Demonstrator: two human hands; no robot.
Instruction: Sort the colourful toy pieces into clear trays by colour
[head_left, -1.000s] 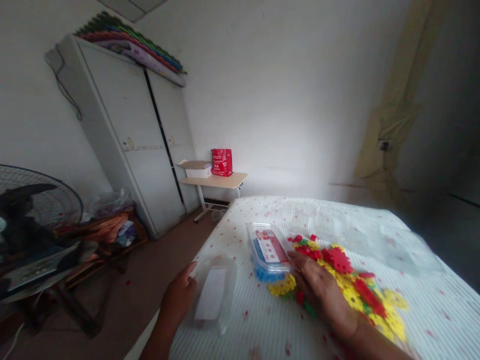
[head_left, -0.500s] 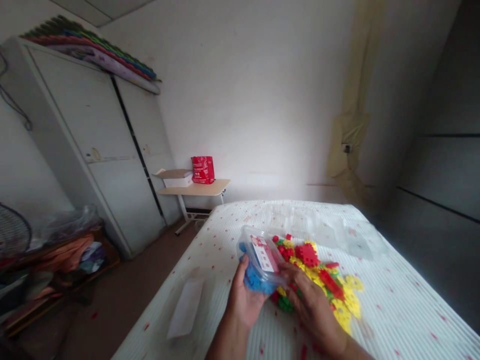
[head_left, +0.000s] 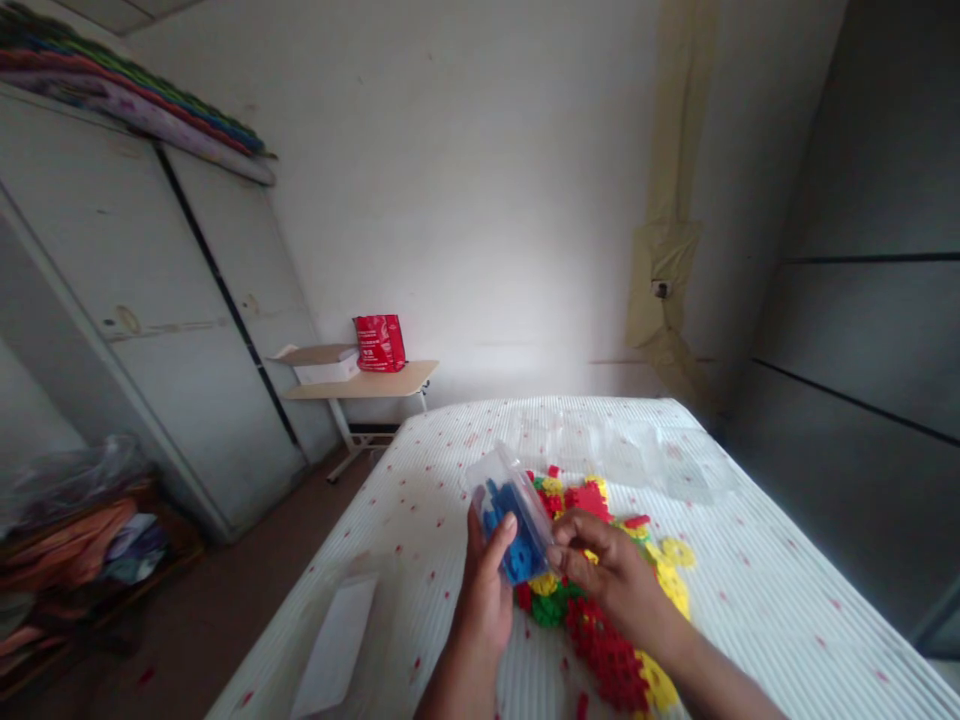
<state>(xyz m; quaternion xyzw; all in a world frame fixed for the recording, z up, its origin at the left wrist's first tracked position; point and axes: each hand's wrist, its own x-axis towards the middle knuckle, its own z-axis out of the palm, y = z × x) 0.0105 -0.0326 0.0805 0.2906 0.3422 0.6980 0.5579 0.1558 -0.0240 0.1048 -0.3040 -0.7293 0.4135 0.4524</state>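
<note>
A clear plastic box [head_left: 531, 500] with blue plastic pieces [head_left: 517, 535] inside is held tilted above the table. My left hand [head_left: 489, 570] grips it from the left, thumb across its near side. At its lower right edge, the fingers of my right hand [head_left: 600, 565] are bent and pinch the rim. Below and behind my right hand lies a pile of red pieces [head_left: 611, 650], yellow pieces [head_left: 677, 552] and green pieces [head_left: 550, 608], partly hidden by that hand.
Several clear plastic containers [head_left: 626, 455] stand at the table's far side. A pale flat piece [head_left: 337, 640] lies at the near left on the patterned white cover [head_left: 420, 520]. Beyond, a small desk [head_left: 390, 380] bears a red bag [head_left: 380, 343] and a white box [head_left: 328, 368].
The box has turned in my hands: its labelled lid faced me before, now a clear side with the blue pieces does. The camera view has swung right.
</note>
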